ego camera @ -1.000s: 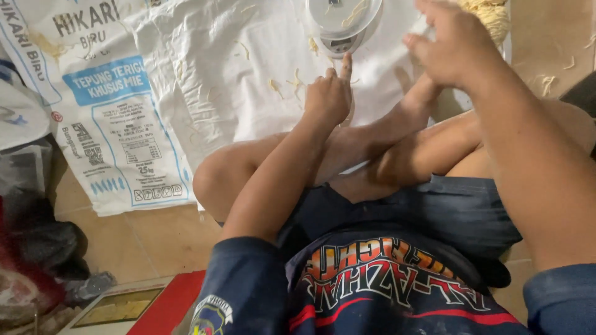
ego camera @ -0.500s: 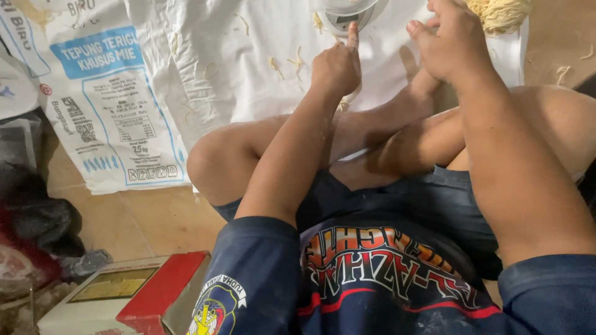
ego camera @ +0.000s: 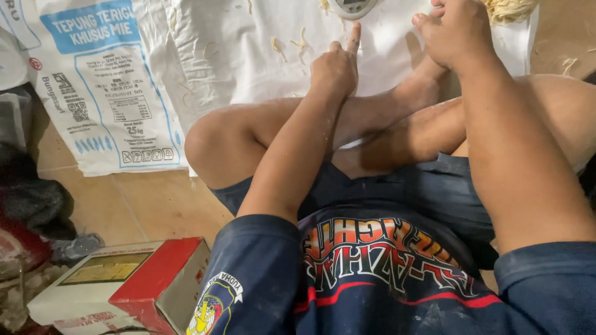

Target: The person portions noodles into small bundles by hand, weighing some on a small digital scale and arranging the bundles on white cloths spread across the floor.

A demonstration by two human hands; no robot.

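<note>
Person sits cross-legged on the floor, bare knees up at frame centre. Left hand (ego camera: 336,67) upper centre: fist curled shut, index finger straight, tip just below a round scale (ego camera: 352,6) at the top edge, grey rim, pale face, mostly cut off; can't tell if the finger touches it. Nothing in that grip. Right hand (ego camera: 456,31) upper right, fingers bent and pressed together, knuckles to the camera; can't tell whether it pinches anything. Just right of it, a tangled pile of pale yellow noodles (ego camera: 510,8), stringy, at the top right edge.

Under both hands lies a white woven plastic sheet (ego camera: 248,49), crinkled, dusted, with short noodle scraps (ego camera: 298,44) scattered upper centre. Upper left: white woven flour sack (ego camera: 99,87) with blue panel and printed label, lying flat.

Floor (ego camera: 143,205) is tan glossy tile, grout line showing, left of centre. Lower left: cardboard box (ego camera: 124,288), red side, white and gold top, corners worn. Far left: dark crumpled cloth (ego camera: 31,198), soft folds. Navy printed shirt with floury smudges and dark denim shorts fill the lower frame.
</note>
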